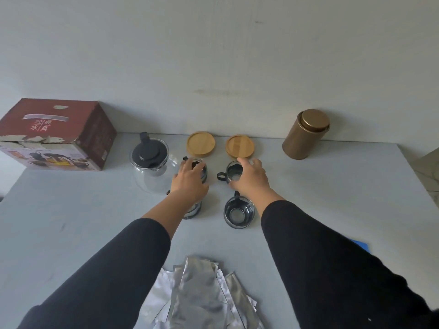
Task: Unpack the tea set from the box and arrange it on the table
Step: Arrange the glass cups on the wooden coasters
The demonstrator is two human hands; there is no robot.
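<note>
Both hands reach to mid-frame: the left hand [190, 184] curls its fingers round the rim of a glass cup [200, 168], and the right hand [249, 178] grips another cup [231, 174] with fingers spread. Two more cups stand nearer, one [239, 212] in plain sight. The teapot [149, 160] and box [57, 134] sit upper left, two wooden coasters [200, 143] behind the cups, a gold tin [305, 134] upper right.

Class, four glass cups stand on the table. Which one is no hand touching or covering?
The near right cup, closest to the silver packets. It stands fully exposed; each far cup has a hand on it, and the left forearm hides the near left one.
</note>
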